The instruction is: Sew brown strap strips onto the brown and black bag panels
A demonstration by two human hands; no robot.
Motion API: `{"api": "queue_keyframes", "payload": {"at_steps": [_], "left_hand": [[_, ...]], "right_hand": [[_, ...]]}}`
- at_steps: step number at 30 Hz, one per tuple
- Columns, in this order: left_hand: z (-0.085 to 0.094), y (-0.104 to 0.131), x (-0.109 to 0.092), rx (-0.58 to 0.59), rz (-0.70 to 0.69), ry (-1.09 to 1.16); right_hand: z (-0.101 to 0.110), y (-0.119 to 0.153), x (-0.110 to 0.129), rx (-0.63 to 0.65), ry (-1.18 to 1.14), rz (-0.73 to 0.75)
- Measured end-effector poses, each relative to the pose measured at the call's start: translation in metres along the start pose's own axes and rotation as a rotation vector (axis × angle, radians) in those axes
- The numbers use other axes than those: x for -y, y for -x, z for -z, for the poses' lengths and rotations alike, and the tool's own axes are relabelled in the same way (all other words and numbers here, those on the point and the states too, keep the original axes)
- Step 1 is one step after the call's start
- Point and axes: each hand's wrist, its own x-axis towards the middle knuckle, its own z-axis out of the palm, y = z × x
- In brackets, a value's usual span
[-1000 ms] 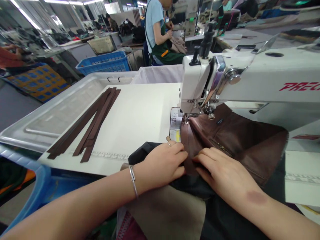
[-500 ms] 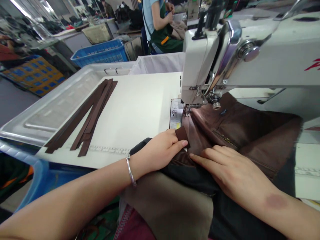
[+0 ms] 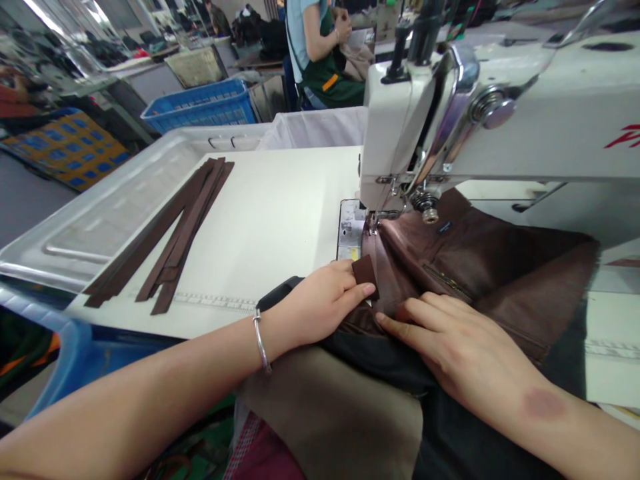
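Observation:
Under the needle and presser foot of a white sewing machine (image 3: 540,107) lies a brown garment (image 3: 520,267) with a zipper and a small dark label. My left hand (image 3: 325,297) pinches a short brown strip (image 3: 366,272) at the garment's edge, just in front of the metal needle plate (image 3: 349,230). To its right, my right hand (image 3: 445,330) has its fingers bent round gathered brown fabric, the index finger stretched toward the strip. Black and grey-brown cloth (image 3: 345,400) hangs below both hands.
Several long brown strips (image 3: 185,233) lie on the white tabletop (image 3: 265,207) at the left. Beyond are a clear plastic tray (image 3: 90,233) and a blue basket (image 3: 200,107). A person in a green apron (image 3: 325,67) sits behind, holding cloth.
The view has shifted slightly. Both hands keep nearly the same places on the fabric, and the garment has hardly moved.

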Motion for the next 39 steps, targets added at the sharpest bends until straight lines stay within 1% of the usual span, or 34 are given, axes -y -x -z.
{"api": "queue_keyframes", "payload": {"at_steps": [5, 8, 11, 13, 17, 22, 29, 39], "left_hand": [[-0.001, 0.002, -0.003, -0.005, -0.053, -0.083], [-0.004, 0.007, -0.004, -0.02, -0.163, -0.158], [-0.008, 0.012, -0.001, -0.025, -0.298, -0.215], [-0.011, 0.014, 0.001, -0.038, -0.343, -0.244], [-0.011, 0.012, 0.006, -0.077, -0.357, -0.249], [-0.007, 0.004, 0.011, -0.042, -0.34, -0.261], [0.0, -0.012, 0.021, -0.034, -0.332, -0.291], [0.011, -0.037, 0.037, -0.052, -0.344, -0.314]], "right_hand": [[-0.002, 0.001, 0.001, -0.011, -0.001, -0.005], [-0.003, 0.002, 0.002, -0.049, -0.027, -0.016], [-0.005, 0.001, 0.004, -0.118, -0.042, 0.017], [-0.005, 0.0, 0.004, -0.145, -0.044, 0.043], [-0.005, -0.003, 0.001, -0.138, -0.077, 0.058], [-0.003, -0.008, -0.006, -0.101, -0.093, 0.046], [-0.001, -0.022, -0.018, -0.115, -0.066, 0.057], [-0.001, -0.043, -0.042, -0.077, -0.013, 0.07]]}}
